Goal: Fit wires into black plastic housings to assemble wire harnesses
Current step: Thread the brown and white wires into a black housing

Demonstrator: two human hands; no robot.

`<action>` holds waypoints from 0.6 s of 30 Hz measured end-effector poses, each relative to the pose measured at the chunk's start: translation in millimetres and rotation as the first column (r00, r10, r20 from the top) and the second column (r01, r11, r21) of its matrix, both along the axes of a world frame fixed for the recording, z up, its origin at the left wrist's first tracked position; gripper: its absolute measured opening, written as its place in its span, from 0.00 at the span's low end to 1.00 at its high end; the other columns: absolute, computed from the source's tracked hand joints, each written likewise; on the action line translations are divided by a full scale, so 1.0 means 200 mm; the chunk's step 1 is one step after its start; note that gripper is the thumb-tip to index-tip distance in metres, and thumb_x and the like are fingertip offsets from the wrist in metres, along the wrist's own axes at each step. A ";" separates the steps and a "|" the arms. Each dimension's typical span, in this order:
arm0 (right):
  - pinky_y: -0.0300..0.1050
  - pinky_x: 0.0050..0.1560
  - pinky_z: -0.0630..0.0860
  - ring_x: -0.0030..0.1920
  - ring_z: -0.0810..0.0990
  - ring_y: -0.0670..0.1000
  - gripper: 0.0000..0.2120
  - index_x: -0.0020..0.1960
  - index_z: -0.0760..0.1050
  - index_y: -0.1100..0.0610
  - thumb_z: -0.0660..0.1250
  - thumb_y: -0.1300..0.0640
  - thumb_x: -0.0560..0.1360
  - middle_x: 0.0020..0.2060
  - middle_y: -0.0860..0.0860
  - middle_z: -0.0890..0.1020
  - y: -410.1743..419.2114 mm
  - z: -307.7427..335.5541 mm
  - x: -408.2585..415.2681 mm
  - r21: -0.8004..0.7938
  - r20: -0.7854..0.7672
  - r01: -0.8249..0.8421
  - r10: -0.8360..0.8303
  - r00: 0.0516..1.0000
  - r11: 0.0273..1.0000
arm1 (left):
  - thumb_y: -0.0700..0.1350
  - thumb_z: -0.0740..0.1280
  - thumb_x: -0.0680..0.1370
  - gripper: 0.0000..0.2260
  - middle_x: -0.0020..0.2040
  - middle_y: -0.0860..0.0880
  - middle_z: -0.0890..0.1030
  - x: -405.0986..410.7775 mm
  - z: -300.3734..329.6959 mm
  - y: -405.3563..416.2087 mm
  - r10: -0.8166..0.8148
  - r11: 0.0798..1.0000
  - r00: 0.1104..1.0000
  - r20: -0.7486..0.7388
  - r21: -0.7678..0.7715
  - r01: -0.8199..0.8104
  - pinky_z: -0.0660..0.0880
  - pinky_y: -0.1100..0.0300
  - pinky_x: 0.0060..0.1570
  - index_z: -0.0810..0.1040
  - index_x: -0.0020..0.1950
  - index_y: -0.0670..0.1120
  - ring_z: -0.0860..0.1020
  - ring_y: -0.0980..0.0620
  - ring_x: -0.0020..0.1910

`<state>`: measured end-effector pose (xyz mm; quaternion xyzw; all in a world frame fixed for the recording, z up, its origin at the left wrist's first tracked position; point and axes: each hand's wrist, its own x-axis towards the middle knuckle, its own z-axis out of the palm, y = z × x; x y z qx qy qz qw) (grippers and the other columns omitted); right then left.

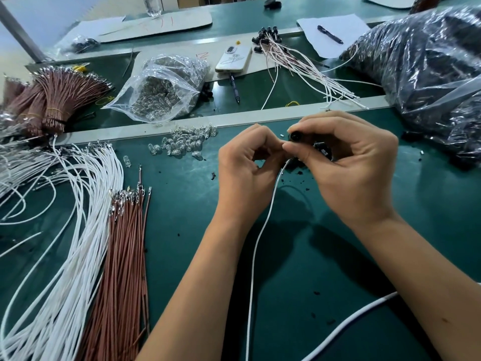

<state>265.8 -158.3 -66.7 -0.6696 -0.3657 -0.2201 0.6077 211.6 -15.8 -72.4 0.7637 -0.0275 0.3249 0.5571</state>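
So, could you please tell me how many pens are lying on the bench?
2: one pen on the white paper at the far right, another pen on the mat just below the phone. Clutter may hide others.

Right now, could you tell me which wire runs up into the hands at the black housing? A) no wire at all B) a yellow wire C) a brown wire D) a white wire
D: a single white wire rises between the forearms to the black housing pinched by the right hand, with the left hand at the wire's tip.

Dark green table [182,204]; white wires [78,230] beside reddish-brown wires [125,256]; black housing [295,136]; clear bulbs [182,145]; white phone [234,59]; black pen [330,34] on white paper [346,24].
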 end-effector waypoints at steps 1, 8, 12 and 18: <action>0.44 0.48 0.80 0.45 0.85 0.52 0.08 0.49 0.85 0.61 0.80 0.62 0.73 0.45 0.52 0.86 0.00 0.00 0.00 -0.001 -0.014 0.001 -0.001 1.000 1.000 | 0.35 0.74 0.75 0.10 0.33 0.42 0.77 0.00 0.00 0.00 0.007 1.000 1.000 -0.003 0.005 -0.007 0.72 0.53 0.34 0.76 0.36 0.39 0.74 0.44 0.33; 0.37 0.45 0.79 0.40 0.83 0.42 0.08 0.51 0.84 0.54 0.79 0.60 0.74 0.40 0.45 0.86 0.00 0.00 0.03 0.005 -0.283 -0.058 0.057 0.957 0.998 | 0.35 0.75 0.72 0.10 0.44 0.47 0.85 -0.03 0.03 0.01 -0.257 0.917 0.948 -0.186 -0.358 0.178 0.80 0.53 0.49 0.82 0.51 0.45 0.82 0.49 0.43; 0.52 0.50 0.84 0.45 0.87 0.54 0.10 0.56 0.84 0.58 0.76 0.62 0.76 0.45 0.50 0.88 0.00 -0.02 0.04 -0.063 -0.326 -0.225 0.193 0.926 0.972 | 0.35 0.74 0.75 0.12 0.46 0.39 0.83 -0.03 0.06 0.02 -0.284 0.850 0.951 -0.123 -0.491 0.190 0.82 0.50 0.53 0.83 0.58 0.42 0.83 0.47 0.46; 0.48 0.51 0.84 0.46 0.88 0.54 0.12 0.55 0.83 0.50 0.75 0.64 0.75 0.45 0.51 0.88 0.00 -0.03 0.05 -0.068 -0.353 -0.288 0.247 0.902 0.955 | 0.31 0.76 0.71 0.11 0.45 0.43 0.87 -0.02 0.05 0.05 -0.157 0.903 0.983 -0.099 -0.417 0.103 0.81 0.53 0.53 0.85 0.51 0.41 0.84 0.48 0.46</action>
